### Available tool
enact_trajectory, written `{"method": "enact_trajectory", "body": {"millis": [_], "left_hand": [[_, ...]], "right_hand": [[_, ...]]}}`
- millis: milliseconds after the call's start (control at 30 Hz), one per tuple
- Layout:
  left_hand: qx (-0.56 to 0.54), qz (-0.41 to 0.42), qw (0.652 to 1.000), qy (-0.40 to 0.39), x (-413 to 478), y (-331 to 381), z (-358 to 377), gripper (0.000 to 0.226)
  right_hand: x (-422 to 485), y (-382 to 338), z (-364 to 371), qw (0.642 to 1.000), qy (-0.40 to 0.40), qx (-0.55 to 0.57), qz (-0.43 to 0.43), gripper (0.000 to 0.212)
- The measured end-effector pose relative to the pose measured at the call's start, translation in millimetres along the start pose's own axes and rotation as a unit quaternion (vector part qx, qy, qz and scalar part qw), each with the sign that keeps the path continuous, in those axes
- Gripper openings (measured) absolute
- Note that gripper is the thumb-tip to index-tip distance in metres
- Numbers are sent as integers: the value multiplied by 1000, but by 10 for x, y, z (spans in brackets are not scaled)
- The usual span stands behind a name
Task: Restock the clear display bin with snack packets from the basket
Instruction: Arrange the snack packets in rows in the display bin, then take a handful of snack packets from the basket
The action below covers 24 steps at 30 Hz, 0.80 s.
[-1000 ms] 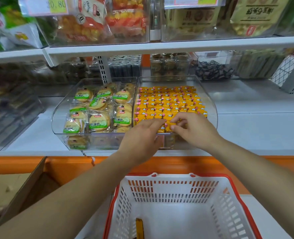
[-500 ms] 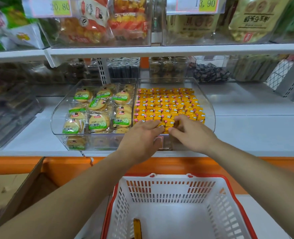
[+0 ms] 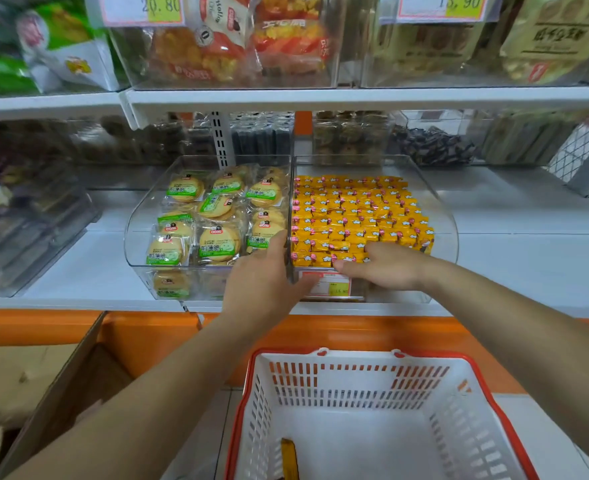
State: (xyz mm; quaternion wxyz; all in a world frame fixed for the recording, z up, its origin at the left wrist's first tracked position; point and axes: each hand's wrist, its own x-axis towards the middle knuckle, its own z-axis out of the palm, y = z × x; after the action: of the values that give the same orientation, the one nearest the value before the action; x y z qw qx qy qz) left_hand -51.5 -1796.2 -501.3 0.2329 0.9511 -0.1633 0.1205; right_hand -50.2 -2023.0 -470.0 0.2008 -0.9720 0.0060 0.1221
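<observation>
Yellow packets (image 3: 355, 216) fill clear bin (image 3: 442, 220); left hand (image 3: 262, 282) and right hand (image 3: 386, 268) rest flat at its front, gripping nothing.

- left hand (image 3: 262, 289): fingers out of sight behind its own back, grip unclear; it covers the front-left corner of the clear display bin (image 3: 438, 216).
- right hand (image 3: 386, 268): hides part of the front row of snack packets (image 3: 355, 209).
- price label (image 3: 334, 285): left part covered, print too small.
- basket (image 3: 355, 362): cut off at the bottom edge, as is the lone yellow packet (image 3: 289, 457) inside.
- left-side bins (image 3: 26, 216): blurred, contents unreadable.
- top-shelf bags (image 3: 217, 39): cropped by the top edge.
</observation>
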Motion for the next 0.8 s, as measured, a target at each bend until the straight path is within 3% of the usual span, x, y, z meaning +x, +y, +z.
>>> {"method": "enact_trajectory", "body": {"millis": [100,300,500,567,700,800], "left_hand": [[15,4,999,29,-24,21,42,81],[22,-4,998,56,-19,28,117,79],[-9,-52,998,-38,10,155,-89,72],[-18,-54,997,-44,-21,263,-224,66],[44,66,997,-8,-310,433,-432,54],[62,104,982,-144,-632,475,-341,37]], "right_hand": [[4,52,44,999,-2,-13,-42,89],[-4,112,105,991,59,-92,-76,97],[-157,34,141,985,112,-131,-8,74],[-309,-24,100,976,175,-131,-3,67],[-686,-10,34,928,317,-141,-132,51],[-898,169,203,948,247,-75,-188,37]]}}
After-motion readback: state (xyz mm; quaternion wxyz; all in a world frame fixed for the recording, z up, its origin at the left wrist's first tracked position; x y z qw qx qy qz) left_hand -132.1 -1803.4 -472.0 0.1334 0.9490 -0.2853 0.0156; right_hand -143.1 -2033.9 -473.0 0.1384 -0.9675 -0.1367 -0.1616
